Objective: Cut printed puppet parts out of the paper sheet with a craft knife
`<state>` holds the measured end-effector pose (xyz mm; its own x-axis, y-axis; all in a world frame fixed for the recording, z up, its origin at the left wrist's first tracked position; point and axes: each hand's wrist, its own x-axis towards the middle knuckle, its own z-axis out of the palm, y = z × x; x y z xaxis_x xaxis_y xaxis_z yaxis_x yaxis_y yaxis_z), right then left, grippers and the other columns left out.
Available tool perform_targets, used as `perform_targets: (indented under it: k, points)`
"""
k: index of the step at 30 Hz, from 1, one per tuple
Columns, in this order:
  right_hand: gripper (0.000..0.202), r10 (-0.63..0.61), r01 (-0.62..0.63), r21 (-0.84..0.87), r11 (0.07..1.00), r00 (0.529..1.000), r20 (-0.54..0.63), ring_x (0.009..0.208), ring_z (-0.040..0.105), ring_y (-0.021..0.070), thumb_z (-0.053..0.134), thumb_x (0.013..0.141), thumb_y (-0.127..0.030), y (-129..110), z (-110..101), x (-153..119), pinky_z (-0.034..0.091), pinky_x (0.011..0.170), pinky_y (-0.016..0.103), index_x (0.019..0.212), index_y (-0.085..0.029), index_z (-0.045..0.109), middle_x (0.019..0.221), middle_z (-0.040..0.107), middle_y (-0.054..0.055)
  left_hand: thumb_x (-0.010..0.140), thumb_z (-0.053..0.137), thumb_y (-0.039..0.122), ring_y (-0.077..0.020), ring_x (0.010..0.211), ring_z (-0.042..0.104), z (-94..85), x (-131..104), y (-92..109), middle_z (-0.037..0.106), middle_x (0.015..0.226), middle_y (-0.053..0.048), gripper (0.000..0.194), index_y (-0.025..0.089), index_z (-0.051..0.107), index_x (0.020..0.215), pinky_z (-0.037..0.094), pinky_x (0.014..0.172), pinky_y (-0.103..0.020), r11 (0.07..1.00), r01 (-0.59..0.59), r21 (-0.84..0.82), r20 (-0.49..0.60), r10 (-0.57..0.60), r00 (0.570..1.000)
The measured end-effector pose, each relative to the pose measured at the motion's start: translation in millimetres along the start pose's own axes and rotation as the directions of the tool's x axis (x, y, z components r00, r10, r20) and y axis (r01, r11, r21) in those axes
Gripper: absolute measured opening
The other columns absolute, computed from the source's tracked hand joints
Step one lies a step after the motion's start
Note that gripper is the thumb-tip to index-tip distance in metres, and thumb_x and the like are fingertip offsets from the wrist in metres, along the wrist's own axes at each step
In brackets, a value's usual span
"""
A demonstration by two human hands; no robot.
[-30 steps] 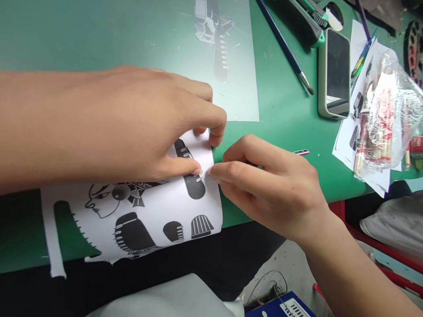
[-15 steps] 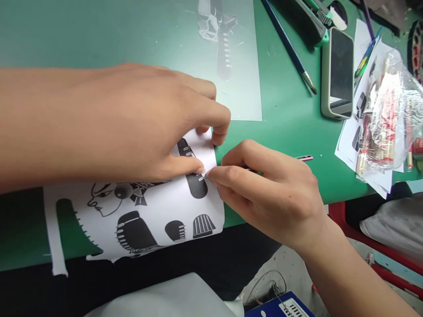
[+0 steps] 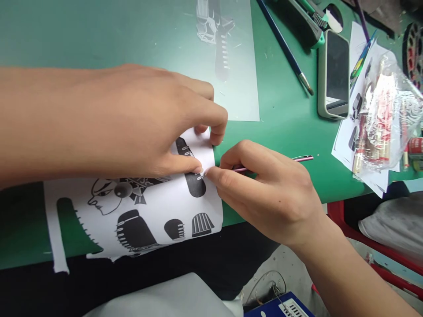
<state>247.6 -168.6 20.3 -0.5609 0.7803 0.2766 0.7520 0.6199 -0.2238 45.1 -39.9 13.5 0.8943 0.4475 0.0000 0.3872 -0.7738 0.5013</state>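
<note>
My left hand reaches across from the left, pressing on a white printed paper sheet with bent fingers and thumb. Black shapes and a line-drawn face are printed on the sheet, and a long opening shows at its left. Closed in a pinch, my right hand holds a slim pink pen-shaped tool. Its working end is mostly hidden by the fingers, close to my left thumb, over a dark rounded strip on the paper. The sheet overhangs the table's front edge.
A translucent sheet with cut figures lies beyond my hands on the green table. To the right are a paintbrush, a utility knife, a phone and a plastic bag of sticks over papers.
The view has shifted slightly, so the things on the right sit a little further left. More of the pink tool shows between my right fingers. Both hands stay nearly in place.
</note>
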Motion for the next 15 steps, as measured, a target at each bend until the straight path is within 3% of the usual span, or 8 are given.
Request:
perform_targets:
  k: [4, 9, 12, 15]
  points:
    - [0.023, 0.070, -0.069, 0.031, 0.997, 0.997, -0.029, 0.066, 0.052, 0.0102, 0.054, 0.091, -0.003, -1, -2, 0, 0.037, 0.056, 0.026, 0.080, -0.017, 0.068, 0.080, 0.061, 0.003, 0.081, 0.054, 0.058, -0.0204, 0.083, 0.055, 0.3, 2, 4, 0.065, 0.104, 0.007, 0.026, 0.042, 0.066, 0.097, 0.028, 0.068, -0.035, 0.999, 0.006, 0.038, 0.014, -0.007, 1.000]
    - [0.017, 0.189, -0.192, -0.014, 0.981, 0.975, -0.116, 0.066, 0.059, 0.0094, 0.058, 0.093, -0.007, -11, -5, -2, 0.040, 0.055, 0.024, 0.081, -0.016, 0.067, 0.077, 0.064, 0.003, 0.073, 0.064, 0.060, -0.0298, 0.100, 0.054, -8.5, 6, 18, 0.062, 0.121, 0.000, 0.033, 0.034, 0.066, 0.092, 0.037, 0.083, -0.044, 0.955, -0.024, 0.296, 0.060, 0.007, 0.998]
    - [0.016, 0.212, -0.218, -0.031, 0.975, 0.967, -0.144, 0.064, 0.059, 0.0090, 0.058, 0.093, -0.007, -18, -7, -3, 0.039, 0.054, 0.023, 0.082, -0.017, 0.066, 0.076, 0.063, 0.002, 0.074, 0.065, 0.061, -0.0272, 0.091, 0.055, -13.9, 6, 23, 0.065, 0.100, -0.003, 0.040, 0.030, 0.065, 0.100, 0.038, 0.080, -0.042, 0.934, -0.010, 0.356, 0.132, -0.040, 0.990]
    - [0.018, 0.251, -0.260, -0.038, 0.965, 0.954, -0.167, 0.062, 0.056, 0.0084, 0.056, 0.093, -0.008, -22, -9, -2, 0.038, 0.053, 0.023, 0.082, -0.019, 0.065, 0.075, 0.061, 0.000, 0.083, 0.059, 0.053, -0.0227, 0.082, 0.057, -15.5, 5, 23, 0.064, 0.084, -0.001, 0.029, 0.032, 0.067, 0.102, 0.037, 0.074, -0.037, 0.940, 0.108, 0.323, 0.132, -0.158, 0.979]
